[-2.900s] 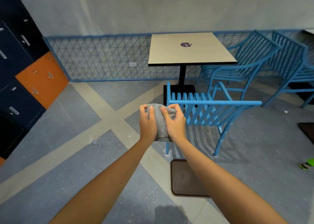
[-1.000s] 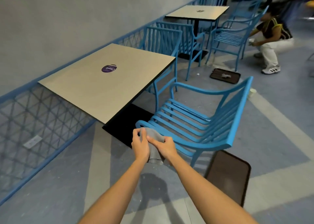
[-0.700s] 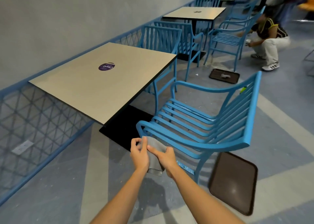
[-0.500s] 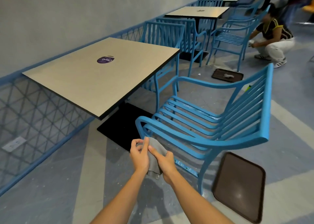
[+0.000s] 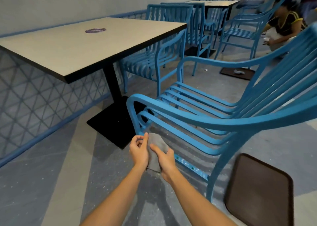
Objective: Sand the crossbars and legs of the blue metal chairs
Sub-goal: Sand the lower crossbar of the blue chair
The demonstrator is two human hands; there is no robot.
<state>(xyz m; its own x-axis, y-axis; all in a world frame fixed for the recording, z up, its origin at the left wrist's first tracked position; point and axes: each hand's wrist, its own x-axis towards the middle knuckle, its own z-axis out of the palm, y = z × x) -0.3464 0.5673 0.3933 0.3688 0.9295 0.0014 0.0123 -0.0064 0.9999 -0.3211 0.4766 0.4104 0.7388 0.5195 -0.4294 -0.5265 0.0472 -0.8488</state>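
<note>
Left hand (image 5: 138,150): thumb and fingertips pinch upper edge of grey sanding sheet (image 5: 155,151). Right hand (image 5: 165,159): fingers curled round sheet's lower part. Sheet held just in front of nearest blue chair (image 5: 223,116), beside its front leg (image 5: 133,116). Lower crossbar (image 5: 190,167) scuffed. Brown tray (image 5: 259,189) on floor by rear leg. Table (image 5: 85,47) left.

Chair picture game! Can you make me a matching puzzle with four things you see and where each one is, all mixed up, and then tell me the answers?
Things:
1. grey sanding sheet
2. brown tray
3. purple sticker
4. crouching person

Places:
A. on the tabletop
B. far behind the chairs
C. held between the left hand and the right hand
D. on the floor beside the nearest chair

Pairs: 1-C, 2-D, 3-A, 4-B
</note>
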